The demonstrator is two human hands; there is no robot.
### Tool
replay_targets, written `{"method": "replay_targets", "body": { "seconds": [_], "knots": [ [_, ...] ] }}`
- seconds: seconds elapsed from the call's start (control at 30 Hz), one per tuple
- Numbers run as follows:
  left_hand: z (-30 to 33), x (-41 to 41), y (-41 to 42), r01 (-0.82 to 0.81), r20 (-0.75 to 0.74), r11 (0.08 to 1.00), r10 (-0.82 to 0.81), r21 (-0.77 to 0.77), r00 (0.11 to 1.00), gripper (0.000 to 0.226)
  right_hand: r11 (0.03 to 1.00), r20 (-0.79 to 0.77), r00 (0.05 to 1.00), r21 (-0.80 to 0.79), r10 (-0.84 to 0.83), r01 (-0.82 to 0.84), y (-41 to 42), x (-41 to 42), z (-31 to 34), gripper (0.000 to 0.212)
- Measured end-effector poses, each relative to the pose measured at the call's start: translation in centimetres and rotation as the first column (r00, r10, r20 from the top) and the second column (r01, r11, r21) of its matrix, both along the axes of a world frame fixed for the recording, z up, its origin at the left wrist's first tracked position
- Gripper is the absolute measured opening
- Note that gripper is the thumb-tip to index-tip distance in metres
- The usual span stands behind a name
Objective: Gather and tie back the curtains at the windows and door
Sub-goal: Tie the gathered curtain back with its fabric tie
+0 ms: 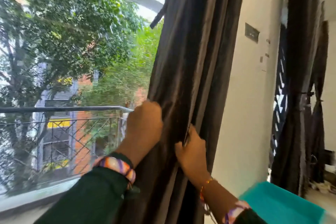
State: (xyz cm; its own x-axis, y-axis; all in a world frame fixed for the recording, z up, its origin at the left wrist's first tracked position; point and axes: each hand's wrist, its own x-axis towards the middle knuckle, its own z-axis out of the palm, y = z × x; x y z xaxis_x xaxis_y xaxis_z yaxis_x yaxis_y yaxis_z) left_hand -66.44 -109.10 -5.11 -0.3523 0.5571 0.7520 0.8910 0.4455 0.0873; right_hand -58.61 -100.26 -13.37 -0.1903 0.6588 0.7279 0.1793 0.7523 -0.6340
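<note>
Both hands are bunching the dark curtain [192, 56] at the right edge of the window [72, 60]. The left hand [143, 125] has its fingers curled round the curtain's outer edge, and the right hand [192, 149] pinches a fold lower down, near the white wall [240, 114].

No tie-back shows near the hands, so 1 hand would likely have to let go to fetch it; the gathered folds could then slide loose and spread back across the glass. The view is blurred by motion. A second curtain [305, 96], by the door, already looks tied.
</note>
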Motion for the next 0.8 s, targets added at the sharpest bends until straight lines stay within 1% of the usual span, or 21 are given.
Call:
{"method": "replay_targets", "body": {
  "seconds": [0.03,0.07,0.1,0.17,0.2,0.27,0.37,0.43,0.47,0.53,0.57,0.63,0.67,0.7,0.73,0.77,0.8],
  "knots": [
    [-0.2,1.4,0.4,0.061,0.004,0.998,-0.061,-0.012,0.998,0.024,1.000,0.052,0.999,-0.007,-0.014,0.014,-0.7,0.9,-0.8,0.058],
    [-0.4,2.9,0.9,0.132,0.003,0.991,-0.132,-0.018,0.991,0.027,0.999,0.082,0.996,-0.005,-0.035,0.036,-1.2,1.9,-1.3,0.065],
    [-0.6,4.4,1.3,0.207,0.013,0.978,-0.207,-0.009,0.978,0.034,0.998,0.082,0.994,0.007,-0.068,0.068,-1.7,3.0,-1.7,0.067],
    [-0.7,7.1,1.6,0.326,0.115,0.944,-0.329,0.045,0.937,0.056,0.988,0.059,0.987,0.036,-0.149,0.147,-2.4,5.0,-2.0,0.056],
    [-0.8,8.3,1.8,0.372,0.164,0.925,-0.380,0.079,0.910,0.061,0.982,0.059,0.980,0.016,-0.188,0.188,-2.6,6.1,-2.0,0.048],
    [-1.0,10.5,2.2,0.420,0.198,0.903,-0.430,0.094,0.881,0.057,0.965,0.105,0.961,-0.019,-0.258,0.261,-3.0,7.9,-1.8,0.036],
    [-1.0,12.7,3.1,0.468,0.212,0.879,-0.476,0.091,0.854,0.046,0.942,0.196,0.923,0.004,-0.330,0.336,-3.5,10.2,-1.5,0.020],
    [-1.1,13.3,3.9,0.497,0.225,0.854,-0.520,0.154,0.824,0.037,0.938,0.232,0.910,0.030,-0.343,0.345,-3.4,11.2,-1.3,0.018],
    [-1.2,13.4,4.3,0.492,0.224,0.852,-0.522,0.180,0.823,0.032,0.937,0.254,0.903,0.046,-0.347,0.348,-3.2,11.4,-1.4,0.019],
    [-1.4,12.7,4.8,0.461,0.188,0.873,-0.486,0.161,0.854,0.029,0.946,0.296,0.899,0.062,-0.323,0.319,-2.8,11.4,-1.7,0.020],
    [-1.6,12.0,5.1,0.441,0.171,0.885,-0.463,0.151,0.870,0.029,0.956,0.331,0.897,0.064,-0.292,0.287,-2.5,11.2,-2.1,0.026],
    [-1.8,10.0,5.8,0.389,0.165,0.906,-0.414,0.164,0.895,0.028,0.979,0.468,0.862,0.038,-0.195,0.201,-1.6,10.3,-3.2,0.045],
    [-2.0,8.8,6.2,0.357,0.168,0.919,-0.383,0.168,0.908,0.027,0.988,0.545,0.829,-0.012,-0.124,0.156,-1.0,9.8,-3.8,0.047],
    [-2.0,7.5,6.6,0.320,0.178,0.932,-0.348,0.169,0.920,0.025,0.992,0.599,0.800,-0.068,-0.042,0.103,-0.3,9.4,-4.3,0.043],
    [-2.0,6.3,6.9,0.279,0.192,0.945,-0.309,0.169,0.931,0.023,0.992,0.628,0.778,-0.108,0.020,0.062,0.6,9.1,-4.6,0.039],
    [-2.0,5.0,7.3,0.234,0.198,0.959,-0.263,0.160,0.944,0.022,0.994,0.623,0.781,-0.108,0.045,0.029,1.6,8.7,-4.6,0.040],
    [-2.0,3.8,7.5,0.193,0.194,0.970,-0.220,0.149,0.956,0.022,0.997,0.579,0.815,-0.071,0.023,0.022,2.9,8.4,-4.5,0.045]
  ]
}}
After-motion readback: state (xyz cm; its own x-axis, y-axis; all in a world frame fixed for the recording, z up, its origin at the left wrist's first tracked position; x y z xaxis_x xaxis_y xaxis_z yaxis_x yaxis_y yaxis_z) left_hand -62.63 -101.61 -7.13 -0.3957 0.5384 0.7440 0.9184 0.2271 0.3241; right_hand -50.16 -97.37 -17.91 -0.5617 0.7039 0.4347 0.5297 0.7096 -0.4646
